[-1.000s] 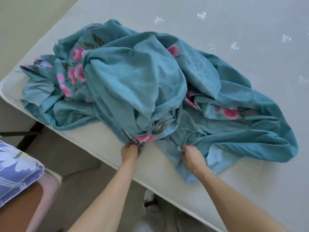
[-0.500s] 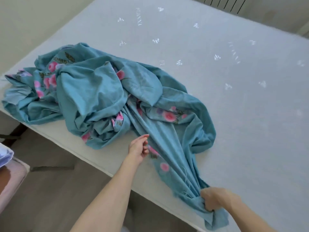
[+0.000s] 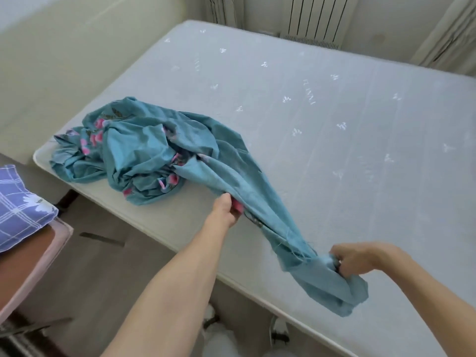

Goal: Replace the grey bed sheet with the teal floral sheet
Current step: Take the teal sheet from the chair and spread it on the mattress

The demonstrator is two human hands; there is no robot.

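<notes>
- The teal floral sheet (image 3: pixel 144 155) lies bunched in a heap near the left front corner of the bare mattress (image 3: pixel 334 119), pink blossoms showing among the folds.
- From that heap a long twisted length of the sheet runs toward the right along the near side of the bed, lifted just off the surface.
- The right hand (image 3: pixel 358 258) has its fingers (image 3: pixel 337 264) clenched round the end of that length, and a loose tail of cloth droops below the fist, over the mattress edge.
- The left hand (image 3: pixel 226 210) grips the same strip about midway, thumb on top, with a bit of pink print showing at its fingers (image 3: pixel 235 208); it is curled round the fabric, not slack.
- Both bare forearms reach in from below, well apart from each other.
- The mattress is pale grey with small white stitched motifs scattered across it.
- Behind the bed's far edge stands a white radiator (image 3: pixel 314 19), with curtains (image 3: pixel 448 34) hanging at the right.
- At the left, beside the bed, a blue checked pillow (image 3: pixel 18 210) rests on a brown seat (image 3: pixel 28 256) with a pinkish rim.
</notes>
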